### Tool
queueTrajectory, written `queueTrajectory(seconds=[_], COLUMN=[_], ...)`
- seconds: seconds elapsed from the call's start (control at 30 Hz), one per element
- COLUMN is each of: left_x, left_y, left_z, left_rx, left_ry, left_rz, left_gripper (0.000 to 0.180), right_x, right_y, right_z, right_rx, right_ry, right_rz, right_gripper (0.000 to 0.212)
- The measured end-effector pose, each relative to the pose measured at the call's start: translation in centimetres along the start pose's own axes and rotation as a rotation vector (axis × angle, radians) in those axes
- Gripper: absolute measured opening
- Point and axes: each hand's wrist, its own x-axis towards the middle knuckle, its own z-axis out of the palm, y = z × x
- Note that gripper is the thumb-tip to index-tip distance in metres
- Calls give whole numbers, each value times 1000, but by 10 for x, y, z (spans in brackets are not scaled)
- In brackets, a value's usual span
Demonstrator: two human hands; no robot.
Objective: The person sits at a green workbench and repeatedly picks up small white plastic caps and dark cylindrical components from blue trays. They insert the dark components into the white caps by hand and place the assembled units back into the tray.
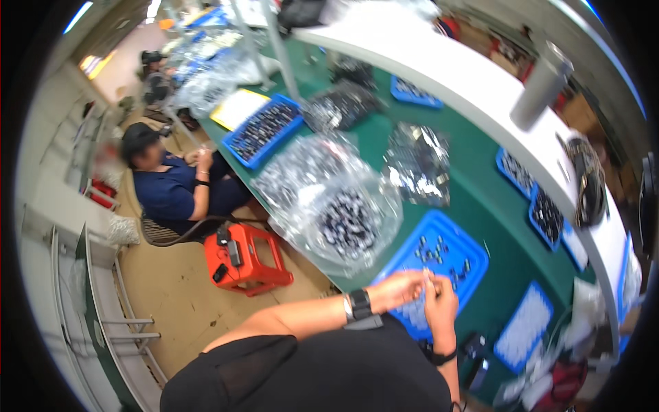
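My left hand [399,290] and my right hand [441,306] meet fingertip to fingertip over the near part of a blue tray [473,253]. Both are closed in a pinch around something small and pale, too small to make out. Beneath them the tray holds scattered small dark parts [432,250] and, nearer me, a heap of whitish translucent pieces [414,314]. Just beyond the tray's left side lies an open clear plastic bag [388,199] with many small black-and-clear parts [349,223] in it.
A green table [473,182] carries another blue tray of dark parts [264,130], dark plastic bags [415,161] and a tray of white pieces [524,326]. A white shelf [473,75] bears a grey tumbler [542,86]. Left, a person [165,182] sits behind a red stool [247,257].
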Motion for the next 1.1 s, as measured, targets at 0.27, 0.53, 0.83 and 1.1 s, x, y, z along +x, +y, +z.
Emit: queueTrajectory(seconds=[0.27, 0.53, 0.83, 1.1], left_x=[9, 4, 2, 6], left_y=[-3, 3, -3, -5], left_z=[-7, 0, -3, -18], left_rx=[43, -32, -16, -94], left_ry=[-43, -34, 18, -19], left_rz=[-58, -45, -34, -20], left_gripper=[20, 22, 24, 26], right_x=[4, 2, 1, 4], right_y=[-2, 0, -1, 6], right_z=[0, -2, 4, 6], right_rx=[90, 166, 151, 45], right_ry=[19, -59, -63, -87], right_rz=[-31, -2, -39, -102], right_gripper=[12, 16, 15, 11])
